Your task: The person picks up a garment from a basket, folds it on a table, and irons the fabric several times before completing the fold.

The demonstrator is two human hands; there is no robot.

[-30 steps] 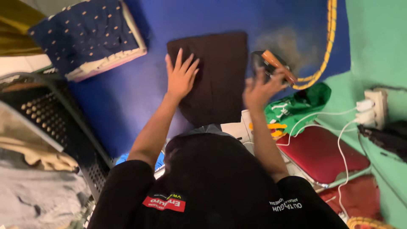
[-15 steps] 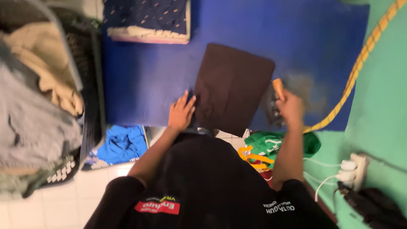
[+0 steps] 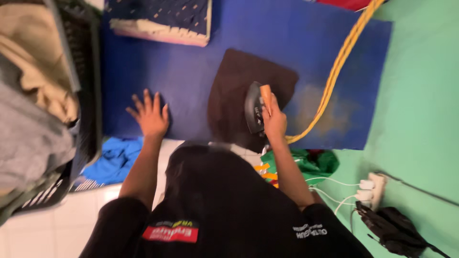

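My right hand (image 3: 274, 122) grips the orange handle of a dark clothes iron (image 3: 254, 107) that rests on a folded dark brown cloth (image 3: 234, 88). The cloth lies on a blue mat (image 3: 191, 71) spread over the floor. My left hand (image 3: 150, 114) lies flat, fingers spread, on the bare blue mat to the left of the cloth, holding nothing. A yellow cord (image 3: 337, 67) runs from the iron up to the top right. My black shirt fills the bottom of the view.
A dark basket (image 3: 88, 95) heaped with beige and grey clothes stands at the left. A folded navy patterned cloth (image 3: 160, 19) lies at the top. Blue cloth (image 3: 117, 160), green cloth (image 3: 311, 162), a white power strip (image 3: 373, 186) and a black bag (image 3: 397, 229) lie nearby.
My left hand slid off the brown cloth onto the bare mat at the left. My right hand brought the iron down onto the cloth. The camera view shifted.
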